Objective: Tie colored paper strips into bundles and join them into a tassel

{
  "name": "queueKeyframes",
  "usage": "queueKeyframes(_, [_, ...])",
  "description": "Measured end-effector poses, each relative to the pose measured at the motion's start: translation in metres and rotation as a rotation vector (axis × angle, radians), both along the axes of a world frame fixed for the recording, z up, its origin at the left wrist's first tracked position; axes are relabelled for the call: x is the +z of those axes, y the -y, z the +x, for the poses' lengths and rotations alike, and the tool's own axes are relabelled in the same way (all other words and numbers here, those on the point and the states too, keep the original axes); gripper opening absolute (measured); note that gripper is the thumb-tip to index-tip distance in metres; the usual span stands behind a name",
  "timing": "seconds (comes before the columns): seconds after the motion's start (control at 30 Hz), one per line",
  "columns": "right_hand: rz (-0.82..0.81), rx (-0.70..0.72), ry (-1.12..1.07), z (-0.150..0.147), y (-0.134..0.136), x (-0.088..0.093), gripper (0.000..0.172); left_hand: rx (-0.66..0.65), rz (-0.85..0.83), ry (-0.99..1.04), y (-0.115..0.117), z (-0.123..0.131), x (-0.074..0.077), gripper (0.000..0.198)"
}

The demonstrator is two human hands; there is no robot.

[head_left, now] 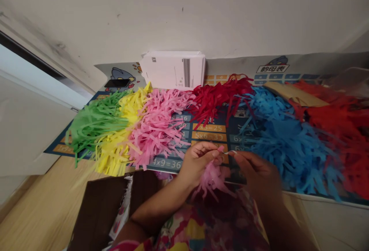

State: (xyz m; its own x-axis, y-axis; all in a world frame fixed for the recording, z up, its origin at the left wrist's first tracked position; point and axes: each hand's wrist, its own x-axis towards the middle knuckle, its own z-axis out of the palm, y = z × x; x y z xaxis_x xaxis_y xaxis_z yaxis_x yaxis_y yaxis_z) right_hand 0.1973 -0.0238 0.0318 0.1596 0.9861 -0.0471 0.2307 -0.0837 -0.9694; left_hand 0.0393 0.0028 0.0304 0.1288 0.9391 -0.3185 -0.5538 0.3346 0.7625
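Observation:
My left hand (pixel 198 162) is closed round a bunch of pink paper strips (pixel 211 178), whose loose ends hang down toward my lap. My right hand (pixel 256 170) pinches a thin pale tie (pixel 230 152) that reaches across to the top of the bunch. Both hands hover just above the near edge of a printed multiplication mat (pixel 207 128). On the mat lie heaps of cut paper strips: green (pixel 92 122), yellow (pixel 121 139), pink (pixel 158 124), dark red (pixel 219 95), blue (pixel 285 135) and bright red (pixel 340 128).
A white box (pixel 173 69) stands at the back of the mat against the wall, with a black phone (pixel 117 83) to its left. A brown cardboard piece (pixel 294 93) lies among the blue and red strips. Brown sheets (pixel 100 208) lie at lower left on the wooden floor.

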Motion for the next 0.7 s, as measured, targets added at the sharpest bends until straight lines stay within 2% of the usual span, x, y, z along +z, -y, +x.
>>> queueKeyframes(0.2, [-0.066,-0.078,-0.177,0.002,-0.004,-0.019,0.033,0.006,-0.076,0.081,-0.004,0.004,-0.004,0.039])
queueKeyframes(0.4, [-0.19,0.044,-0.318,-0.004,-0.007,-0.022,0.037,0.015,-0.076,0.135,-0.005,0.007,-0.007,0.039])
queueKeyframes(0.53, [-0.207,0.131,-0.256,-0.002,-0.01,-0.017,0.035,0.016,-0.063,0.148,-0.006,0.008,-0.006,0.037])
queueKeyframes(0.7, [-0.137,0.267,-0.112,0.004,-0.013,-0.012,0.033,0.012,-0.062,0.102,-0.005,0.007,-0.008,0.037])
